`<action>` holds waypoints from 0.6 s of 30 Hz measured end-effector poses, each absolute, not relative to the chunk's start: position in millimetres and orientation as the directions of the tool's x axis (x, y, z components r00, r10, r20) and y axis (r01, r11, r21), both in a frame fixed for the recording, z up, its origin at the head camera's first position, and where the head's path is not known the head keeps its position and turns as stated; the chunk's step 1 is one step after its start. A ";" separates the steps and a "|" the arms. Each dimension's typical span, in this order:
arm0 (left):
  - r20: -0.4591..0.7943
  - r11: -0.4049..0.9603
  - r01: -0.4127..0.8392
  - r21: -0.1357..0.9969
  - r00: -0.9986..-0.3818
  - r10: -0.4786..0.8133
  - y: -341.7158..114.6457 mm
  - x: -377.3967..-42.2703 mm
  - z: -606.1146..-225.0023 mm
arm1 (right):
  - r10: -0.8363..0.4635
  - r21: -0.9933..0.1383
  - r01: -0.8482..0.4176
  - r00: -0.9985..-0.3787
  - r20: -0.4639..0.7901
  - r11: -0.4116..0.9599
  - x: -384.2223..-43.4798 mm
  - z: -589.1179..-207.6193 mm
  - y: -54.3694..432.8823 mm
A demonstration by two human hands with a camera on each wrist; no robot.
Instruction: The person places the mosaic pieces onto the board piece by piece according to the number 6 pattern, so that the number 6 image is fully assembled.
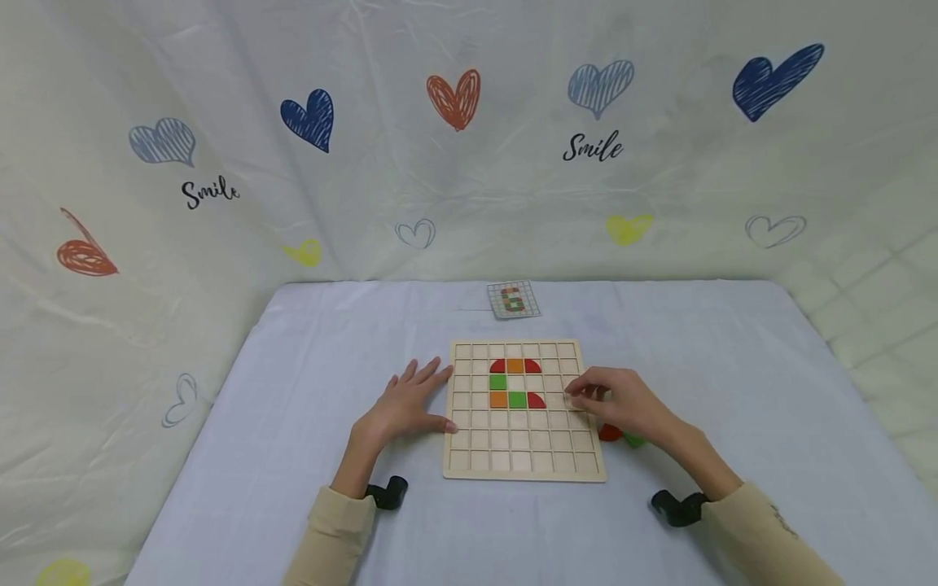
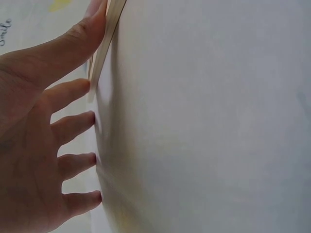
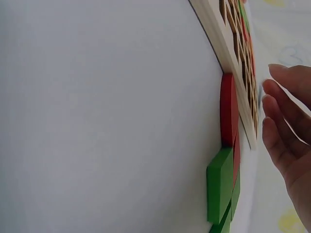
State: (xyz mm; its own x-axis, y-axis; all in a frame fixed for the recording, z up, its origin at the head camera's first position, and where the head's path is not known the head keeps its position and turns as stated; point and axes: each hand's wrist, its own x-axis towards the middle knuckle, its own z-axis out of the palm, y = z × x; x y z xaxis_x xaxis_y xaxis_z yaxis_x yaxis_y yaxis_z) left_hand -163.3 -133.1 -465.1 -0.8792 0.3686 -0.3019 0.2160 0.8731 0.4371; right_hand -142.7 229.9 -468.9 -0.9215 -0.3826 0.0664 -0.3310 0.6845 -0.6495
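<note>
A wooden grid board (image 1: 520, 462) lies on the table. Set in its squares are red quarter-round pieces (image 1: 532, 366), orange squares (image 1: 515, 366) and green squares (image 1: 498, 382). My left hand (image 1: 403, 404) is spread at the board's left edge, thumb and index fingertip touching it. Over the board's right side hovers my right hand (image 1: 623, 400), fingers loosely bent; the right wrist view shows nothing between thumb and fingers. Beneath that hand, beside the board, lie loose red pieces (image 3: 229, 109) and green pieces (image 3: 219, 187), partly hidden by it in the head view.
Behind the board lies a small card (image 1: 513, 299) printed with a coloured grid pattern. A white cloth (image 1: 293, 456) covers the table. Beyond its back edge hangs a white sheet (image 1: 513, 179) with printed hearts. Black wrist cameras (image 1: 388, 493) sit at both sleeves.
</note>
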 end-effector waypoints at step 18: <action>-0.293 0.876 0.222 0.428 -0.883 0.368 -133.2 -162.9 -466.1 | -0.364 -0.560 -0.420 -0.906 0.216 0.714 -115.0 -471.4 274.1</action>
